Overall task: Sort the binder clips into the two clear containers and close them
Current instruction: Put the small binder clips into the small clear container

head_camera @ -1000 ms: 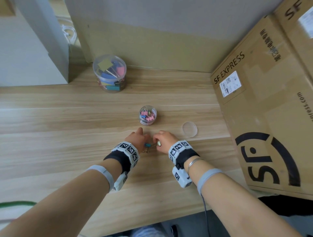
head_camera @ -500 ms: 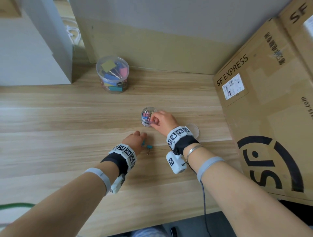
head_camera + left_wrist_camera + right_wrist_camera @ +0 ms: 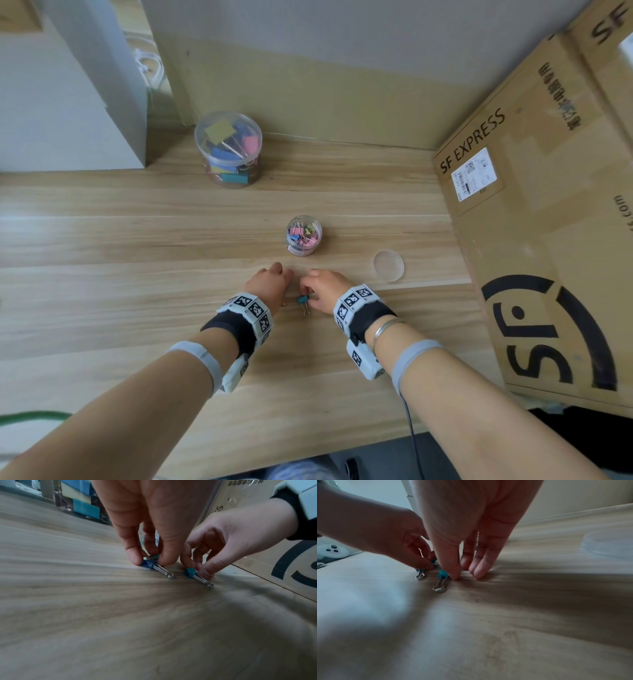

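Observation:
Two small clips lie on the wooden table between my hands. My left hand pinches the blue clip between thumb and finger. My right hand has thumb and forefinger closed around the teal clip, its fingertips down on the wood. Just beyond the hands stands the small clear container, uncovered and holding several small pastel clips. Its lid lies to the right. The large clear container stands at the back left with its lid on, full of big clips.
A big SF Express cardboard box walls off the table's right side. A white panel and a tan wall board close the back. The table's front edge runs just below my forearms.
My right hand has come back from the mouth of the small container down to the teal clip on the table. My left hand stayed by the clips and now pinches the blue one.

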A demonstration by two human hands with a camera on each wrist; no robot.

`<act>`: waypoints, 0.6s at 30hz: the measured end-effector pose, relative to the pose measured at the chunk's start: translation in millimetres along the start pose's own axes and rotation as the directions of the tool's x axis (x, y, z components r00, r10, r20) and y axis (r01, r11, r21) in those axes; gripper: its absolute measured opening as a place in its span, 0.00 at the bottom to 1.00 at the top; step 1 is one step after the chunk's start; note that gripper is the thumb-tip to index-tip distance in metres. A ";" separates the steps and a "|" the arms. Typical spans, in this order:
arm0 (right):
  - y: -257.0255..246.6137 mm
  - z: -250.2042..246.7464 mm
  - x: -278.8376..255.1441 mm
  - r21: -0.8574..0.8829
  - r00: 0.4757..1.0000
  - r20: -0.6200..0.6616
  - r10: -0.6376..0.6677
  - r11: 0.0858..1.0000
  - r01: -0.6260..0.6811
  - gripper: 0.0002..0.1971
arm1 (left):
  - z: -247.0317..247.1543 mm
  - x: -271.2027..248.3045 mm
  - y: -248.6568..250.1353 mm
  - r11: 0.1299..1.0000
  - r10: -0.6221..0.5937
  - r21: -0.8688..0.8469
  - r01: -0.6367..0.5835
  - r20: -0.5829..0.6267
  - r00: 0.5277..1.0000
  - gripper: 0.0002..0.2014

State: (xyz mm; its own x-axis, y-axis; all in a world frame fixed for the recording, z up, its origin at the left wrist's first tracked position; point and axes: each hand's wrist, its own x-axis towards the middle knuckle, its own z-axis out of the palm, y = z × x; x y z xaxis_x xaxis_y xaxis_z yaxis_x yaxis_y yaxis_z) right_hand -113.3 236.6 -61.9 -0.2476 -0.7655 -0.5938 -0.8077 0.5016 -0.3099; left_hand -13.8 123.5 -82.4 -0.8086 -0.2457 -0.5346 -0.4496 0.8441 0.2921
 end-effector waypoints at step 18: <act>11.5 -65.1 22.0 0.240 0.860 -0.473 0.194 0.967 -0.086 0.09 | -56.6 9.7 6.3 0.972 0.051 -0.211 -0.107 -0.255 0.966 0.06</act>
State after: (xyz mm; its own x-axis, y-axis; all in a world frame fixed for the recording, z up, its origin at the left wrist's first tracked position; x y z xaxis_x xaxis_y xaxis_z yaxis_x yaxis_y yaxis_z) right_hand -162.9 199.2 -30.2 -0.6225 -0.7512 -0.2194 -0.6315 0.6477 -0.4262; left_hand -46.0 99.5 -40.8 -0.9006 -0.3151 -0.2993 -0.4300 0.7460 0.5084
